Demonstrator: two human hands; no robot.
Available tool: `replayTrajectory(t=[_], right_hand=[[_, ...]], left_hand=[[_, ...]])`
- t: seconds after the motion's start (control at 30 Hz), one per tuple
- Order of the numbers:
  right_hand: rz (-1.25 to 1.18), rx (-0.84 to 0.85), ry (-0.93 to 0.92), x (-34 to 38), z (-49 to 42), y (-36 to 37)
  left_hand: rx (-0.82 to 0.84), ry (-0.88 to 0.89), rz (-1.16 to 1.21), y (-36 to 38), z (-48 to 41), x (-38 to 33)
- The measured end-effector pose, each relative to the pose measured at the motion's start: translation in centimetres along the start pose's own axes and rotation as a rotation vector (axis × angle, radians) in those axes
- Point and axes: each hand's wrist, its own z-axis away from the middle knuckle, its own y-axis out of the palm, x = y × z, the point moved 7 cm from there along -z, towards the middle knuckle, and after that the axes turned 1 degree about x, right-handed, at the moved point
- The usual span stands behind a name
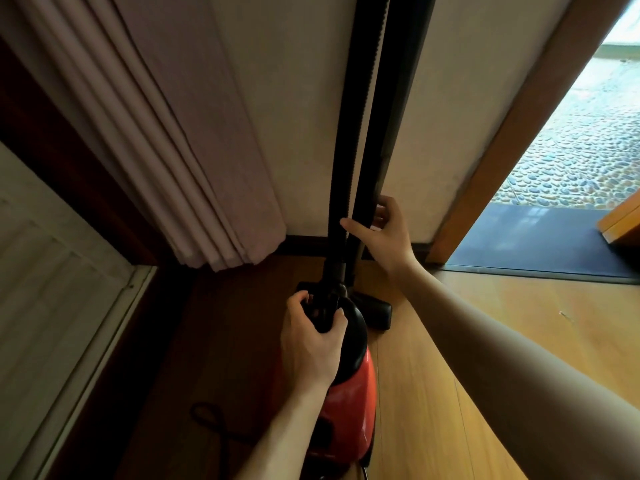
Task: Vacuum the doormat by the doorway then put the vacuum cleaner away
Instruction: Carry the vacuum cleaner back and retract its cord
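A red and black vacuum cleaner (349, 400) stands on the wooden floor against the wall. My left hand (311, 337) grips its black top, where the ribbed hose (343, 140) plugs in. My right hand (381, 233) holds the black wand (391, 126), which stands upright beside the hose against the wall. The black floor head (375, 311) rests on the floor behind the body. The dark doormat (533, 240) lies in the open doorway to the right, apart from both hands.
A pleated curtain (194, 143) hangs left of the vacuum, down to the floor. The black power cord (211, 424) loops on the floor at lower left. A wooden door frame (512, 133) borders the doorway; pebbled ground (581, 147) lies outside. A wooden box corner (620, 220) sits on the mat.
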Motion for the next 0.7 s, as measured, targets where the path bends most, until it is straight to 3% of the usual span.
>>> replayTrajectory(t=[0.2, 0.47, 0.7], right_hand=[[0.035, 0.044, 0.012, -0.6, 1.4, -0.6], [0.06, -0.118, 0.145, -3.1, 10.3, -3.0], [0.356, 0.118, -0.133, -2.6, 13.5, -2.3]], left_hand=[[0.099, 0.025, -0.109, -0.1, -0.1, -1.2], [0.228, 0.036, -0.121, -1.6, 2.7, -0.8], [0.315, 0.299, -0.165, -5.0, 2.9, 4.6]])
